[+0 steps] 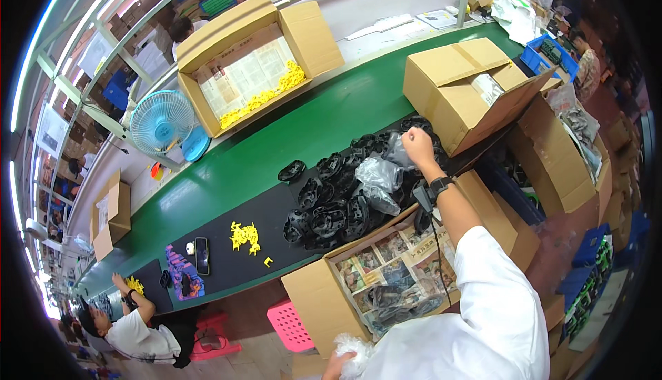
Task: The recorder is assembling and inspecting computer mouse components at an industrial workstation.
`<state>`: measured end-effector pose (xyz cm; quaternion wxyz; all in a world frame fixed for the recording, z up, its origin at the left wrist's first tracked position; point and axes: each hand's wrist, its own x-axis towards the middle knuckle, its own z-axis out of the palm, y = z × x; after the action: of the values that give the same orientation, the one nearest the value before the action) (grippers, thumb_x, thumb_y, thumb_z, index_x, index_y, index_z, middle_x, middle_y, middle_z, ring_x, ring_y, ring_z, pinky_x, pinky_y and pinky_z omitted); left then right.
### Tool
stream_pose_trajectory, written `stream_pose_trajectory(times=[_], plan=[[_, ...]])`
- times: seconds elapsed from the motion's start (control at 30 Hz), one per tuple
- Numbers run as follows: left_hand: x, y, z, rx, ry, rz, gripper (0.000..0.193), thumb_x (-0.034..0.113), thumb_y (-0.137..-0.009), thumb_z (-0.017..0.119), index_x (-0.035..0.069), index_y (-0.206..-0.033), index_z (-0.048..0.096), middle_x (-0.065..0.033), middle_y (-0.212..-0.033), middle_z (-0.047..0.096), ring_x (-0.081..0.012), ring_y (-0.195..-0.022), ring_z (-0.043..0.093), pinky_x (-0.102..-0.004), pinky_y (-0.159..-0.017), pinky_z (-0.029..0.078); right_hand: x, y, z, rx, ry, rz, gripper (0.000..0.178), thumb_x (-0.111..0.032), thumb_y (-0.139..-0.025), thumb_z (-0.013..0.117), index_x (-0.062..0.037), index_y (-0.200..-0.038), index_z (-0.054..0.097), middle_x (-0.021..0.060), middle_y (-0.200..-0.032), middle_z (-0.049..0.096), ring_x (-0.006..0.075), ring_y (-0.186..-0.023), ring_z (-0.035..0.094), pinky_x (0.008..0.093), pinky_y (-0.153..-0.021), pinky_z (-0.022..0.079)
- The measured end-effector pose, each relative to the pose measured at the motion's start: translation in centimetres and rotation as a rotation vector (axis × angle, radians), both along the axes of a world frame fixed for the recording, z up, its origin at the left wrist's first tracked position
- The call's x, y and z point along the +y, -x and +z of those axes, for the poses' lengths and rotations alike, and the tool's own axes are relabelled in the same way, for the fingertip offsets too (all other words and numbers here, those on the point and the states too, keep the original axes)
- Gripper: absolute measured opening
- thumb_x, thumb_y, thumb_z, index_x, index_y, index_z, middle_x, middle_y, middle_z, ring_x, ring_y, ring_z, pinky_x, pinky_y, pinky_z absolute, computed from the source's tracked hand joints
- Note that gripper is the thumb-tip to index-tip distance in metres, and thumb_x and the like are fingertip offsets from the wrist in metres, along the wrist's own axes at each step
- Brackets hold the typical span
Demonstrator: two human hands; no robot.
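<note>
My right hand (417, 147) is reached out over the far end of a heap of black moulded plastic shells (327, 218). Its fingers are closed beside a clear plastic bag (396, 151), and what is in them, if anything, is hidden. More clear bags (379, 176) lie on the heap. Low in the view, my left hand (336, 365) grips a crumpled clear plastic bag (353, 347). Between my arms stands an open cardboard box (310, 304) lined with printed paper, with bagged dark parts (393, 304) inside. A dark device with a cable (423, 199) is at its far edge, beside my right wrist.
A green bench (276, 156) carries a black mat (221, 235) with yellow pieces (244, 237) and a phone (202, 256). Cardboard boxes (455, 90) (255, 49) stand behind, near a blue fan (163, 123). A pink stool (289, 326) and a seated co-worker (141, 332) are left.
</note>
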<state>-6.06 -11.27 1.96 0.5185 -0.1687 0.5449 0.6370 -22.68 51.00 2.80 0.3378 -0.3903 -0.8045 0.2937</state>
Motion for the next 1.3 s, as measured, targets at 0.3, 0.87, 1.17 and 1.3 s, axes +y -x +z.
stream_pose_trajectory(times=[0.3,0.87,1.17,1.3], plan=[[0.0,-0.9,-0.1,-0.05,-0.071,0.031,0.03,0.014,-0.085,0.062,0.001,-0.113,0.059,-0.0062,-0.092,0.065,-0.0163,-0.074,0.059,-0.0284,-0.066,0.051,-1.8,1.7,1.8,-0.085,0.007,0.497,0.031,-0.024,-0.077,0.068,-0.0028,-0.097,0.057,0.0149,-0.084,0.067,0.0302,-0.082,0.066,0.0378,-0.073,0.051],[-2.5,-3.0,-7.4,0.069,0.16,-0.021,0.038,0.02,-0.081,0.066,0.002,-0.113,0.058,-0.0057,-0.091,0.064,-0.0171,-0.076,0.059,-0.0302,-0.067,0.05,-4.8,5.2,-0.8,-0.895,-0.184,0.594,0.043,-0.039,-0.077,0.064,-0.0138,-0.112,0.066,0.0186,-0.099,0.066,0.0334,-0.098,0.063,0.044,-0.087,0.05],[-2.1,-2.1,-8.2,0.057,0.303,-0.178,0.049,0.014,-0.071,0.074,0.003,-0.115,0.056,-0.0065,-0.094,0.063,-0.019,-0.082,0.061,-0.0332,-0.072,0.05,-2.7,4.3,0.6,-0.286,-0.008,0.519,0.026,-0.025,-0.073,0.06,-0.0041,-0.087,0.064,0.0227,-0.086,0.065,0.0408,-0.083,0.062,0.0462,-0.075,0.05],[-0.1,-0.8,-4.8,0.016,0.384,-0.164,0.057,0.017,-0.07,0.075,0.003,-0.121,0.052,-0.0087,-0.097,0.062,-0.0204,-0.083,0.06,-0.0341,-0.07,0.05,-3.0,3.8,2.2,-0.021,0.142,0.519,0.026,-0.027,-0.075,0.057,-0.0061,-0.087,0.066,0.0252,-0.085,0.064,0.0416,-0.085,0.062,0.0464,-0.078,0.05]])
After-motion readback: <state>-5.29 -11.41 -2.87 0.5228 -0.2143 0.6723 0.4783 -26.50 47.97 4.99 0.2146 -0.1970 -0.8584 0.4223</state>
